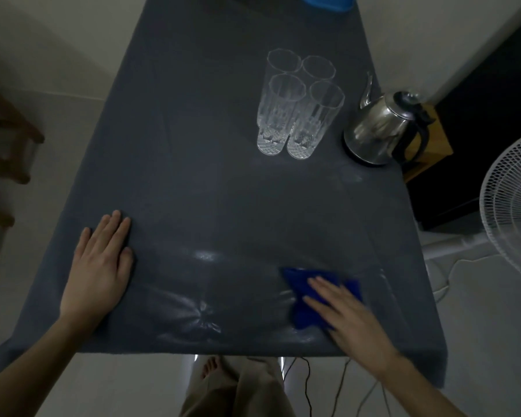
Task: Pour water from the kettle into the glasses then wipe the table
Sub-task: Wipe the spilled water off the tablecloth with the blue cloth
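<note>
Several tall cut-glass tumblers [298, 103] stand grouped at the right middle of the dark grey table [193, 145]. A steel kettle [382, 127] with a black handle sits to their right, near the table's right edge. My right hand [346, 317] presses flat on a blue cloth [307, 296] near the front right of the table; the hand is blurred. My left hand [100, 266] lies flat, palm down, on the table at the front left, holding nothing. Wet streaks [190, 314] shine on the surface between the hands.
A white fan [515, 206] stands right of the table. A blue container [328, 1] sits at the far edge. A wooden box [433, 145] is behind the kettle. Wooden furniture [3, 145] is at left. Cables [307, 383] hang below the front edge.
</note>
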Demonstrator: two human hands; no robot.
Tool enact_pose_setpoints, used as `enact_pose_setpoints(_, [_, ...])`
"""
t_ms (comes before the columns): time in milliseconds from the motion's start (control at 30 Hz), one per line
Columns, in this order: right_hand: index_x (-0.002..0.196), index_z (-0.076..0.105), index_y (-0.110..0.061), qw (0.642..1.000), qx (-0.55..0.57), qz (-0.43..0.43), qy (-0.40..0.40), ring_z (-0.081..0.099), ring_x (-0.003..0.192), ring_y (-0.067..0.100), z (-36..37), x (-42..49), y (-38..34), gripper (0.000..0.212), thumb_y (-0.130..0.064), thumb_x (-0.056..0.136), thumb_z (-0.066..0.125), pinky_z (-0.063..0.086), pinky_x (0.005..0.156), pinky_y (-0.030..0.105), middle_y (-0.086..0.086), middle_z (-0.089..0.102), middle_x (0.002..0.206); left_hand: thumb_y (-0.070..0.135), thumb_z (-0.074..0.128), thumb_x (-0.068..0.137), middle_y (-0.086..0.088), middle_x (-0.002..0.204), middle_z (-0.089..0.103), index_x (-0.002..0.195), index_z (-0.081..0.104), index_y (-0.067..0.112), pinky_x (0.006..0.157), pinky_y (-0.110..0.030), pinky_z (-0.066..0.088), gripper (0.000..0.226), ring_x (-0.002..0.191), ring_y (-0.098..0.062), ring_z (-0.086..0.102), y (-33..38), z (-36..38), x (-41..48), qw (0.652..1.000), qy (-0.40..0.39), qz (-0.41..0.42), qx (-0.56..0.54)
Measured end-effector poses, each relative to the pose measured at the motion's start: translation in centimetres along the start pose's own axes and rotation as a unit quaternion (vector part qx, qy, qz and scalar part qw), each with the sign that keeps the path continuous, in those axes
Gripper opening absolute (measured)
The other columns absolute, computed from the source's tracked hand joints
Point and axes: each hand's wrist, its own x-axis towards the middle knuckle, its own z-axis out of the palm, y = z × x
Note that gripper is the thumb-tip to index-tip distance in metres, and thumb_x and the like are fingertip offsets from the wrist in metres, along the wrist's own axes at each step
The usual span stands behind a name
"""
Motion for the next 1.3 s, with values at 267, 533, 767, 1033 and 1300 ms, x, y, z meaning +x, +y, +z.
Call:
enact_pose_setpoints(267, [0.134, 0.051, -0.018, 0.983, 0.068, 0.167, 0.030, 0.035, 0.138, 0.019, -0.4, 0.3, 1.0, 0.062, -0.002, 0.078, 0.073, 0.032, 0.110, 0.041, 0.000, 0.039, 0.149, 0.035, 0.024, 0.097, -0.009, 0.156, 0.027, 0.147, 0.032, 0.009, 0.121, -0.039, 0.007, 0.057, 0.146, -0.021, 0.018, 0.0, -0.1, 0.1, 1.000, 0.009, 0.005, 0.002])
enact_pose_setpoints(533, [0.125, 0.062, -0.020, 0.999, 0.020, -0.044, 0.000, 0.040, 0.134, 0.018, 2.4, 8.1, -10.7, 0.061, -0.022, 0.066, 0.079, 0.022, 0.113, 0.039, 0.003, 0.049, 0.143, 0.039, 0.021, 0.097, -0.007, 0.157, 0.024, 0.148, 0.031, 0.010, 0.121, -0.034, 0.002, 0.059, 0.147, -0.019, 0.016, 0.2, -0.3, -0.1, 1.000, -0.003, 0.001, 0.009])
enact_pose_setpoints(767, [0.130, 0.055, -0.013, 0.996, 0.015, -0.083, 0.013, 0.036, 0.137, 0.022, 1.8, 6.6, -3.0, 0.050, -0.013, 0.080, 0.060, 0.026, 0.115, 0.040, 0.009, 0.043, 0.147, 0.039, 0.021, 0.097, -0.008, 0.157, 0.025, 0.148, 0.032, 0.009, 0.121, -0.036, 0.003, 0.060, 0.146, -0.019, 0.016, 0.1, -0.1, 0.1, 1.000, 0.000, 0.002, 0.000])
enact_pose_setpoints(1033, [0.131, 0.055, -0.008, 0.956, 0.041, 0.264, 0.120, 0.039, 0.135, 0.022, -2.5, 3.7, 8.6, 0.036, -0.018, 0.097, 0.048, 0.019, 0.113, 0.014, -0.001, 0.042, 0.142, 0.034, 0.025, 0.097, -0.010, 0.156, 0.028, 0.146, 0.033, 0.007, 0.121, -0.039, 0.006, 0.057, 0.145, -0.019, 0.018, 0.2, -0.2, 0.1, 1.000, 0.006, 0.005, 0.005])
enact_pose_setpoints(1300, [0.119, 0.063, 0.002, 0.915, 0.104, 0.326, 0.213, 0.047, 0.125, 0.037, 1.6, 16.8, 0.8, 0.037, -0.020, 0.094, 0.045, 0.031, 0.109, 0.042, 0.020, 0.051, 0.137, 0.033, 0.026, 0.097, -0.009, 0.156, 0.027, 0.147, 0.031, 0.008, 0.121, -0.036, 0.003, 0.056, 0.145, -0.014, 0.015, 0.2, -0.4, 0.1, 1.000, 0.007, 0.009, 0.005])
